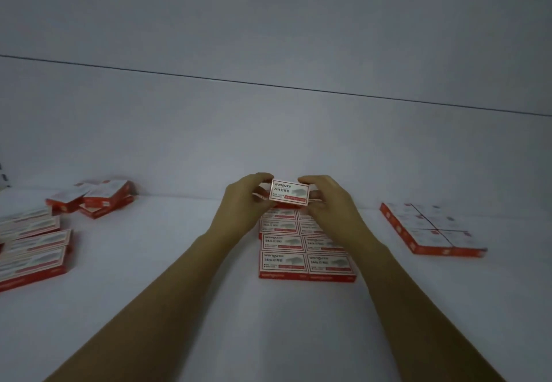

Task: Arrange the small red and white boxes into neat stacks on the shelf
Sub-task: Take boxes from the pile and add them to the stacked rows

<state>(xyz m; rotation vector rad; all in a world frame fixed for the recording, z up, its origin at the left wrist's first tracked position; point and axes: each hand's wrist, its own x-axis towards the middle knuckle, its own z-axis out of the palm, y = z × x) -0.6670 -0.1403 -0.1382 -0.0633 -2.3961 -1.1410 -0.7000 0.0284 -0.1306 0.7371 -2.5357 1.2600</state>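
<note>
**Head view.** The left hand [242,206] and right hand [332,206] each grip one short end of a single red and white box [289,192]. Their fingers curl round it and its printed label faces the camera. The box is held over the far end of a central block [304,254] of like boxes, laid flat in two columns on the white shelf [179,247]. Whether box and block touch cannot be told. At 3 o'clock from this block, well apart, lies a second flat block [433,229], set at an angle. At 10 o'clock, near the back wall, is a loose heap [95,198] of boxes. At 9 o'clock, at the frame edge, lie stacked rows [33,250] of boxes.
</note>
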